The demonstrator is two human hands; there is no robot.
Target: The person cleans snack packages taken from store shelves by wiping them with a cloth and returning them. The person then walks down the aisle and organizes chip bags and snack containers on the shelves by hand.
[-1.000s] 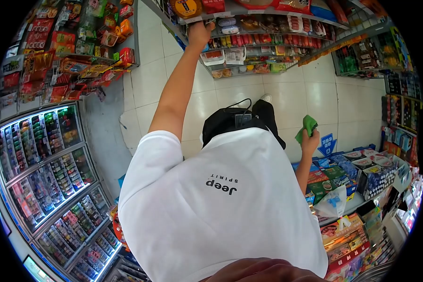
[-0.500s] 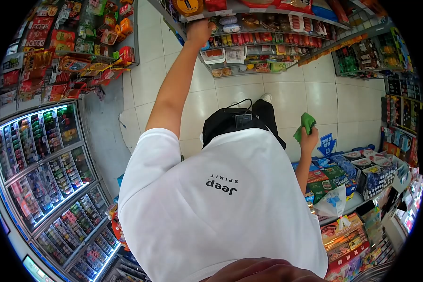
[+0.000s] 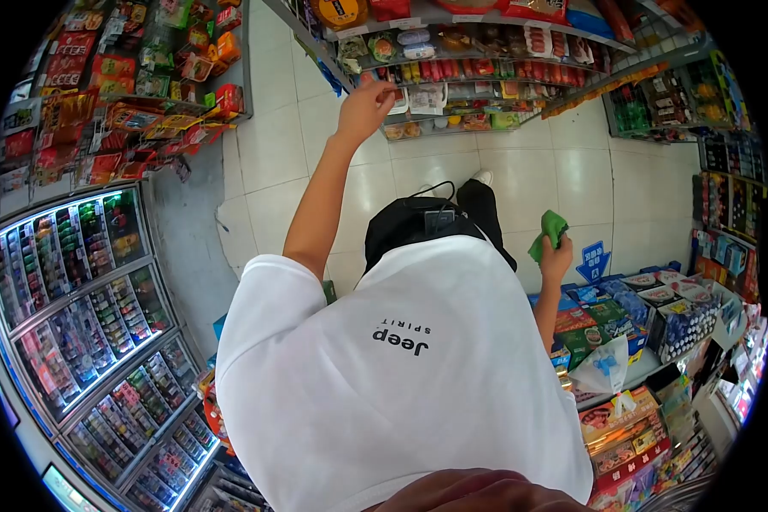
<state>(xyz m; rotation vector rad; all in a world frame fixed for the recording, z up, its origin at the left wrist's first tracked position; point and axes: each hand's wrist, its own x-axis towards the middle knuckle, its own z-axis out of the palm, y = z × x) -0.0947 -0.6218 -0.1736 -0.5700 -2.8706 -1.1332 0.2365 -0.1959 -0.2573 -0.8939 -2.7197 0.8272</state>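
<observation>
My left hand (image 3: 365, 111) is stretched forward in front of the lower tiers of a shelf rack. Its fingers are loosely bent and somewhat apart, and I see nothing held in them. Nearest to it are a white-rimmed tray pack (image 3: 398, 101) and packaged foods, including a green round pack (image 3: 382, 47) on the tier above. Out to the right, my right hand (image 3: 557, 256) is closed around a crumpled green cloth (image 3: 549, 236), which sticks out above the fingers. That hand hangs over the floor, apart from the stacked boxes.
Snack racks (image 3: 119, 94) stand at the upper left, with lit drink coolers (image 3: 85, 290) below them. To the right are stacked drink cartons (image 3: 602, 320) and a blue arrow sign (image 3: 594, 262). Pale floor tiles (image 3: 358, 205) lie ahead, and a black bag (image 3: 414, 222) hangs at my front.
My left hand has drawn back from the shelf tier toward me, uncovering the green round pack. The right hand with the cloth has shifted slightly left and down.
</observation>
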